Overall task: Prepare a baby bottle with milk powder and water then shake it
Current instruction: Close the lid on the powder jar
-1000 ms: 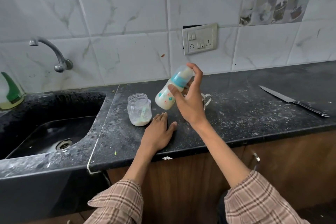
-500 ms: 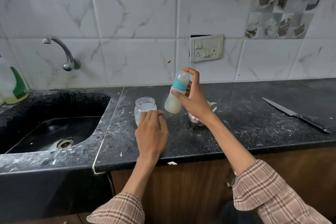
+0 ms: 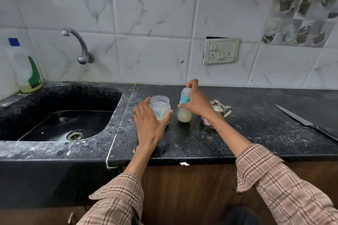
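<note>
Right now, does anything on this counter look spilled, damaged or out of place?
Yes. White powder is dusted across the dark counter and the sink rim. A bare knife lies loose at the right. The switch plate sits askew, showing a dark gap behind its top edge.

The black speckled stone counter (image 3: 247,133) is dusty with white powder. On it stand a small clear glass jar (image 3: 160,106), a milky baby bottle with a blue ring (image 3: 184,107) and a little shiny steel pot (image 3: 217,113). A long knife (image 3: 300,120) lies far right.
</note>
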